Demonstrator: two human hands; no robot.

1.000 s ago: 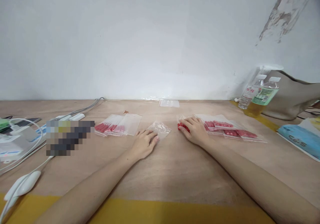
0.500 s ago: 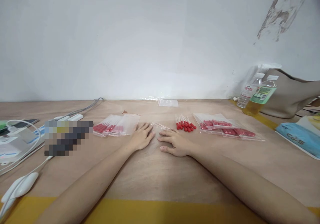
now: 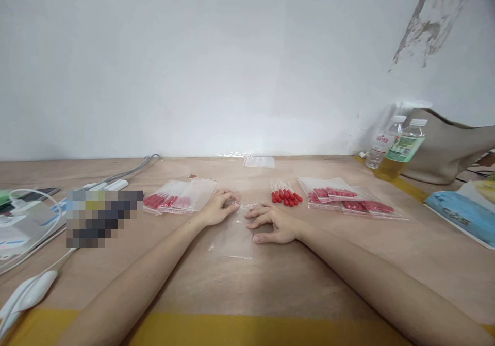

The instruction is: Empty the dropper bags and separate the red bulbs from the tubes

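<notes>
A clear plastic bag (image 3: 234,240) lies flat on the table between my hands. My left hand (image 3: 219,208) rests by its upper left corner, fingers loosely bent and apart. On its right side lies my right hand (image 3: 276,223), with fingers spread and fingertips on or just over the plastic. Just beyond the right hand is a loose pile of red-tipped white sticks (image 3: 286,196). Left of my left hand are clear bags with red-tipped sticks (image 3: 170,199). More filled bags (image 3: 348,199) lie overlapping to the right of the pile.
A stack of flat clear bags (image 3: 259,162) lies by the wall. Two bottles (image 3: 400,152) and a grey-brown bag (image 3: 436,152) stand at the back right, with a blue tissue pack (image 3: 460,214) nearer. Chargers (image 3: 25,222), cables and a white mouse-shaped object (image 3: 31,294) are on the left.
The clear bag has come nearer to me and lies flatter, showing more of its surface. My right hand has shifted slightly right; my left hand's fingers are a little more bent.
</notes>
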